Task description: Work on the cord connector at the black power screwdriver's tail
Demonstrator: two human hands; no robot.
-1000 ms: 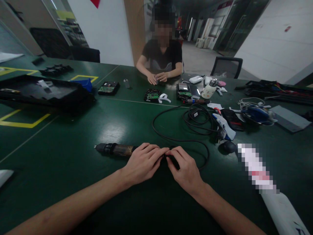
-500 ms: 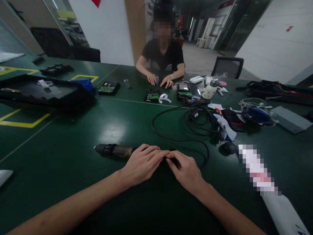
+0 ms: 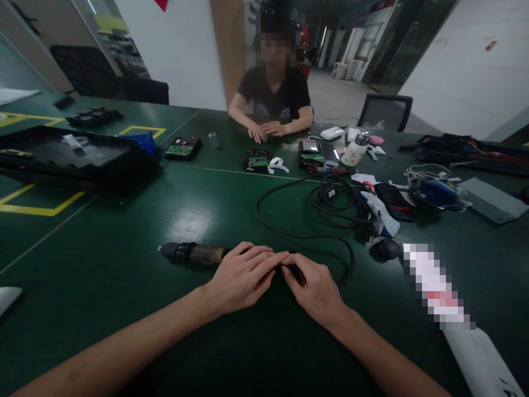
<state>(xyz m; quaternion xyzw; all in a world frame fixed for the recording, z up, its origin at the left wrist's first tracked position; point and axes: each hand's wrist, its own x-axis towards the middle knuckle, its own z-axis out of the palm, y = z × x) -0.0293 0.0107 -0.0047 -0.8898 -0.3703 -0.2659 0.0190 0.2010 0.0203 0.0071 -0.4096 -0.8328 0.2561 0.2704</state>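
Observation:
A dark electric screwdriver [image 3: 198, 253] lies on the green table, its bit pointing left. My left hand [image 3: 243, 273] is closed over the rear part of it, hiding that end. Just to the right, my right hand [image 3: 316, 284] pinches the dark cable end at the back of the screwdriver, and the fingertips of both hands meet there. From beneath my right hand a black cable [image 3: 306, 237] runs out and loops back across the table to a coil. The exact joint between cable and screwdriver is hidden by my fingers.
Opposite sits a person [image 3: 273, 102] with both hands round a small grey cylinder [image 3: 265, 134]. Hard drives [image 3: 183, 149] with green boards lie mid-table. A large black tray [image 3: 78, 157] is at left; a patterned cup [image 3: 351, 156], another screwdriver [image 3: 330, 171] and a white object [image 3: 479, 358] are at right.
My hands and the screwdriver stay almost where they were. Across the table, the other person's hand on the right of view has moved left to the grey cylinder.

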